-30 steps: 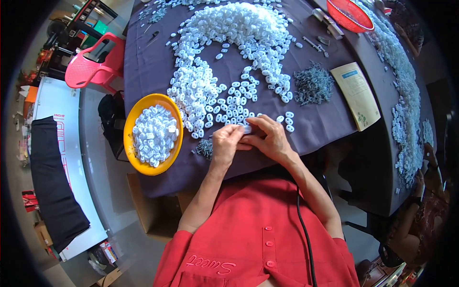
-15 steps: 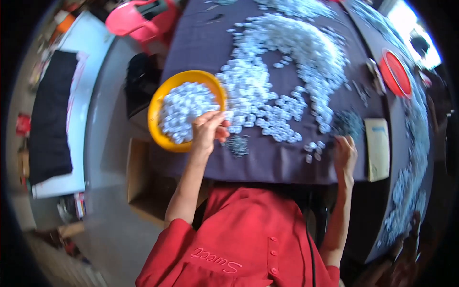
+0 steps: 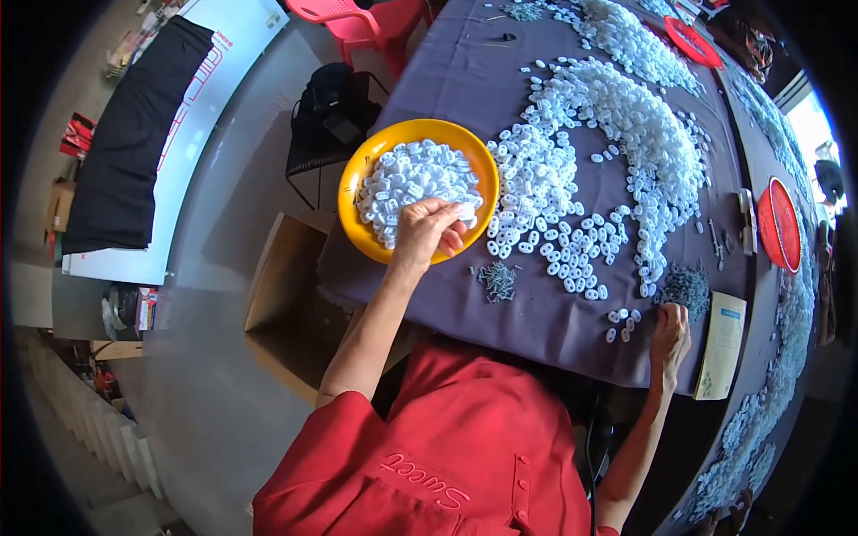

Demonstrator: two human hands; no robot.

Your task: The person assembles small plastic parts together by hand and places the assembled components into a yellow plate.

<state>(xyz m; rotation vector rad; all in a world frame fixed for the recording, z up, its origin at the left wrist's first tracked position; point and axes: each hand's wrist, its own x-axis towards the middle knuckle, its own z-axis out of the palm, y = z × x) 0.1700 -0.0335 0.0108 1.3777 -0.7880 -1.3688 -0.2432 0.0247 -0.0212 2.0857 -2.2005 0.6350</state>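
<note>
Your left hand (image 3: 427, 234) pinches a white piece (image 3: 467, 213) over the right side of the yellow bowl (image 3: 349, 196); the piece juts rightward, its long axis unclear. Your right hand (image 3: 670, 341) curls at the grey pile (image 3: 686, 288); whether it grips anything, I cannot tell.

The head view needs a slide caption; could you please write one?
Left hand pinching a white piece over a yellow bowl; right hand at a grey heap.
</note>
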